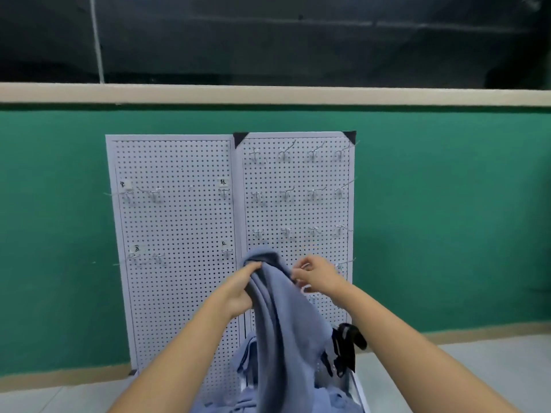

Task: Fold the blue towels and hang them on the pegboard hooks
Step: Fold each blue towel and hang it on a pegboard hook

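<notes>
The left hand (243,289) grips a blue towel (280,317) by its bunched top, in front of the lower part of the white pegboard (179,222). The right hand (317,275) pinches the towel's edge with closed fingers, just beside a metal hook (346,263) of the pegboard. More blue towels (247,394) lie piled below the pegboard.

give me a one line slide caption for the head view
Both hands, left hand and right hand, lift a blue towel toward the white pegboard and its bare hooks.
</notes>
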A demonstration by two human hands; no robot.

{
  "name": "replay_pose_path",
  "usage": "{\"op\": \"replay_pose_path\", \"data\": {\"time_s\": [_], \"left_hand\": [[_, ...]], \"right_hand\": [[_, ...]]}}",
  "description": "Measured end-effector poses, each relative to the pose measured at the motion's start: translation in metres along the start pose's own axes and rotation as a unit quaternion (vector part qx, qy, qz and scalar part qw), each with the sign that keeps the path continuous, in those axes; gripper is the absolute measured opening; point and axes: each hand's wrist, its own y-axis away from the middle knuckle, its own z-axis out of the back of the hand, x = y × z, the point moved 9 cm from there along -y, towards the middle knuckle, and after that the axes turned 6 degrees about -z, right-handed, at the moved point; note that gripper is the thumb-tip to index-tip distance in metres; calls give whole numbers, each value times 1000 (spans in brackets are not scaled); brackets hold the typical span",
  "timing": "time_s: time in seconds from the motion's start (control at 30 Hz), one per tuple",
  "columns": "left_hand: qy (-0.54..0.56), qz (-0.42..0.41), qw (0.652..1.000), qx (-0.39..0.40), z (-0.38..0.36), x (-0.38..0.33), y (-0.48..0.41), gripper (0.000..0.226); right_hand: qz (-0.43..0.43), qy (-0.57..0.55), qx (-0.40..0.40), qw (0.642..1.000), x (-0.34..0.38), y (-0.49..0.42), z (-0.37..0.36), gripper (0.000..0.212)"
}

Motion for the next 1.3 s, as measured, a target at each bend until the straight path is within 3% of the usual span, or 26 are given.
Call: {"op": "replay_pose_path", "data": {"time_s": [0.17,0.27,0.37,0.43,0.53,0.6,0.67,0.73,0.83,0.93,1.0,1.13,1.3], "left_hand": [[150,-37,988,18,-17,-23,18,24],[225,-64,972,21,-27,-42,25,23],[284,-73,956,10,-21,-55,18,21],[336,-62,940,12,-13,-57,11,22],[422,-47,905,20,-4,-53,5,18],[453,-51,887,71,-4,-53,2,14],[425,-62,899,87,1,-50,-8,36],[330,-68,941,24,17,-41,-21,17],[135,-117,981,-73,46,-41,-35,25],[-4,-169,982,-90,73,-58,-47,19],[-49,-146,980,-129,93,-59,-50,19],[-97,-110,968,-202,123,-62,-57,28],[-78,-117,968,-208,120,-78,-54,28]], "right_hand": [[-75,4,80,994,-37,22,-15,48],[-129,-111,143,975,-46,30,-31,60],[-117,-249,174,945,-35,33,-36,51],[-85,-295,150,940,-29,24,-30,37],[-86,-331,77,936,-34,4,-16,22],[-120,-313,84,938,-44,-3,-21,22],[-147,-280,129,940,-52,-5,-36,21],[-140,-285,141,938,-52,-13,-44,15],[-97,-341,72,932,-43,-35,-32,19],[-74,-321,-30,944,-40,-55,3,26],[-66,-295,-59,951,-38,-64,23,31],[-55,-282,-86,954,-28,-77,51,32],[-46,-274,-100,955,-12,-88,73,25]]}}
